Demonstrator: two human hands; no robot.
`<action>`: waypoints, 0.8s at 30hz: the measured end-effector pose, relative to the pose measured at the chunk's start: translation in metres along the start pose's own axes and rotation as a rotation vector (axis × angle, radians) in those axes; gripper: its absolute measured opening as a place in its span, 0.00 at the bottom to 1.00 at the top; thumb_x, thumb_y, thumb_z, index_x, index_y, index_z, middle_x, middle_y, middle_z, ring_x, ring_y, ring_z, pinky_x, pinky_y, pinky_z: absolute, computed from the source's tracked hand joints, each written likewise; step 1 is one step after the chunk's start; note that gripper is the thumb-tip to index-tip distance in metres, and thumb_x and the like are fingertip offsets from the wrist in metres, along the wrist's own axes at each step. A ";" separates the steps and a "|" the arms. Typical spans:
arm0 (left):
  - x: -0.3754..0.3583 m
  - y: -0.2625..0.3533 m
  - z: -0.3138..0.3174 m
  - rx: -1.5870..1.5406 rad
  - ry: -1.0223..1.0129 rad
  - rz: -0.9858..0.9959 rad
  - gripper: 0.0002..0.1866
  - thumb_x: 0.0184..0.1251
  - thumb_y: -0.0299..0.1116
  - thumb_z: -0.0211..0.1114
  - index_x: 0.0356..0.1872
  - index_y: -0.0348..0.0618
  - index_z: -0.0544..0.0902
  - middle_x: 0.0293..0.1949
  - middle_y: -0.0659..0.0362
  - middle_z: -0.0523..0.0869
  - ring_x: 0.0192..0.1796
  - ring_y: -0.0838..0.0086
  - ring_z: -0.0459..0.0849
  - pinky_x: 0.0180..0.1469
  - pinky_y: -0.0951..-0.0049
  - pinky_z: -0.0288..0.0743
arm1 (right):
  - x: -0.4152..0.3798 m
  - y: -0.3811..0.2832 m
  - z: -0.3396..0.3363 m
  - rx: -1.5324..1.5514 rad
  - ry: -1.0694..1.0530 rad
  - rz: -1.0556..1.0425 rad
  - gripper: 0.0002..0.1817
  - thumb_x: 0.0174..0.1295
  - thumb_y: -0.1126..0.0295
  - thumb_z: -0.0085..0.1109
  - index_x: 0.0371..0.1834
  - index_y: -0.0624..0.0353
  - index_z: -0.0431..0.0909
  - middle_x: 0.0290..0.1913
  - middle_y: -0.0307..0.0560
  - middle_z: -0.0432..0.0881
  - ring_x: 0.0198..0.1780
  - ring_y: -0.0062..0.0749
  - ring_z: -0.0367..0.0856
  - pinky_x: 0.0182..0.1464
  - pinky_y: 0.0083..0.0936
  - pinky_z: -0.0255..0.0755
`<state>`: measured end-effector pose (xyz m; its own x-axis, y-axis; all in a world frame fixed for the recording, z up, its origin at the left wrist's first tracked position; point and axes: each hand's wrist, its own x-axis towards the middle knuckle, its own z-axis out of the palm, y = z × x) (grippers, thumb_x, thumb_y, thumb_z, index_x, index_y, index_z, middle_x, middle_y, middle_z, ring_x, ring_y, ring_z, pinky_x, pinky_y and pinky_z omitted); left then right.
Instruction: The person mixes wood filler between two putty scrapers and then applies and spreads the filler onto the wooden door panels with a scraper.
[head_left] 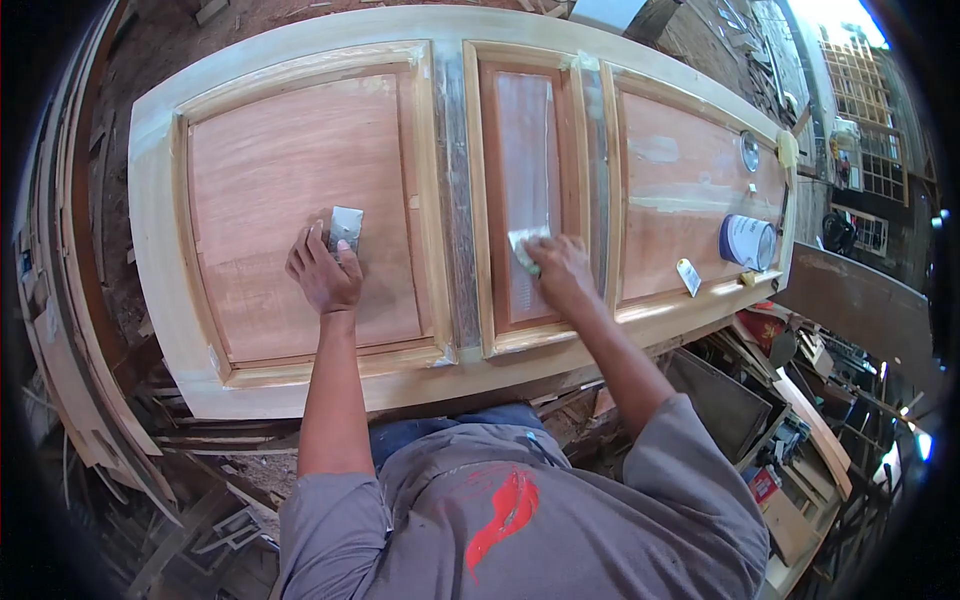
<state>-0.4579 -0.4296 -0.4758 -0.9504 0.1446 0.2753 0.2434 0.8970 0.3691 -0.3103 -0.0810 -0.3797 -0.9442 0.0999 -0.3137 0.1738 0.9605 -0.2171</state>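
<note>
A panelled wooden door lies flat in front of me. Over its large left panel, my left hand is closed around a small flat metal scraper, thumb on one side and fingers on the other. My right hand grips a second scraper, which looks coated with whitish filler, against the narrow middle panel. A pale, whitish smear covers much of that middle panel. Whether the right scraper has a handle is hidden by my fingers.
On the right panel, marked with pale streaks, lie an open can on its side or tilted, a round lid and a loose putty knife. Wood scraps crowd the lower right; long boards stand at left.
</note>
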 end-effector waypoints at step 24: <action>0.001 0.000 -0.001 -0.004 -0.012 -0.021 0.28 0.74 0.48 0.57 0.68 0.41 0.76 0.63 0.45 0.80 0.67 0.46 0.75 0.70 0.43 0.63 | 0.230 0.091 -0.107 0.000 0.093 0.151 0.30 0.56 0.76 0.57 0.63 0.41 0.88 0.49 0.64 0.89 0.52 0.61 0.88 0.58 0.48 0.80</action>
<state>-0.4586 -0.4300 -0.4743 -0.9575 0.1313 0.2567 0.2247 0.8979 0.3785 -0.5413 0.0570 -0.3724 -0.9293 0.2662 -0.2561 0.3151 0.9330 -0.1739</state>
